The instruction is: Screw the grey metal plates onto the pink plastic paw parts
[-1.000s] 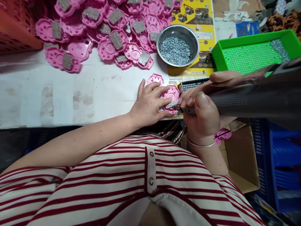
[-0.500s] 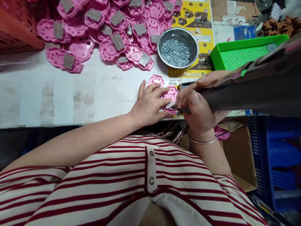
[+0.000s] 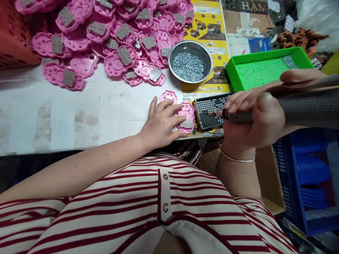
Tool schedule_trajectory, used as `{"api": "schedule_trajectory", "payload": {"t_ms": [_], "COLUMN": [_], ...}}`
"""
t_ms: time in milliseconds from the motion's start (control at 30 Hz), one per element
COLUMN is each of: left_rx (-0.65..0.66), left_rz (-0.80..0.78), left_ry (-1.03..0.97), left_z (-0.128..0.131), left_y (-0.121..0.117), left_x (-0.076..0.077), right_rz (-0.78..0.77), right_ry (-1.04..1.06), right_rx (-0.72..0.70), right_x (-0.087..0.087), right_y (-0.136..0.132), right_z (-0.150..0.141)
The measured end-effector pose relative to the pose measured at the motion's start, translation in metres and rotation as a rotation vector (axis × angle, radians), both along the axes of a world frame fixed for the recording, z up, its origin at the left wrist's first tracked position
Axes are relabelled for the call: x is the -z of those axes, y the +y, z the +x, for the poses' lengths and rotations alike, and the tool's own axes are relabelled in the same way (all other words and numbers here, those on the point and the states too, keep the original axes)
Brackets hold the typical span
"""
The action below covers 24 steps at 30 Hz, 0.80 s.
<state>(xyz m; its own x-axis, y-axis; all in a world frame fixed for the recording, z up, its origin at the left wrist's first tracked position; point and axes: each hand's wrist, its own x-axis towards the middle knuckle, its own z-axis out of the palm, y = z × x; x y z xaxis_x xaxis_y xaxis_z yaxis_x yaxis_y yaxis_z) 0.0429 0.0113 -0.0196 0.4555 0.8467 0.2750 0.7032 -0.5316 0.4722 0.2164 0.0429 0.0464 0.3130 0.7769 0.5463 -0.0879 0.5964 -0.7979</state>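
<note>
The plastic shells [image 3: 186, 110] are pink in colour, and the metal plates [image 3: 186, 124] on them are grey. The power screwdriver [image 3: 304, 109] is dark grey. The plastic tray [image 3: 231, 75] is bright green; the small perforated tray [image 3: 208, 122] is black with pale dots. The shirt [image 3: 119, 197] is off-white, with stripes (mostly horizontal ones) of dark red.
</note>
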Motion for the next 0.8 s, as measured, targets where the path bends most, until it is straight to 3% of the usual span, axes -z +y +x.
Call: {"api": "schedule_trajectory", "payload": {"t_ms": [133, 333, 567, 800], "left_rx": [0.004, 0.006, 0.007, -0.012], "left_rz": [0.011, 0.031, 0.039, 0.050], "left_ry": [-0.006, 0.001, -0.002, -0.008], "left_z": [0.000, -0.001, -0.001, 0.000], "left_y": [-0.002, -0.003, -0.003, -0.003], "left_x": [0.001, 0.000, 0.000, 0.002], "right_rz": [0.143, 0.076, 0.169, 0.143], "right_ry": [-0.013, -0.088, -0.128, 0.003], "right_rx": [0.176, 0.209, 0.199, 0.171], "right_x": [0.009, 0.020, 0.029, 0.020], "right_y": [0.005, 0.009, 0.019, 0.013], "right_z": [0.001, -0.001, -0.001, 0.003]}}
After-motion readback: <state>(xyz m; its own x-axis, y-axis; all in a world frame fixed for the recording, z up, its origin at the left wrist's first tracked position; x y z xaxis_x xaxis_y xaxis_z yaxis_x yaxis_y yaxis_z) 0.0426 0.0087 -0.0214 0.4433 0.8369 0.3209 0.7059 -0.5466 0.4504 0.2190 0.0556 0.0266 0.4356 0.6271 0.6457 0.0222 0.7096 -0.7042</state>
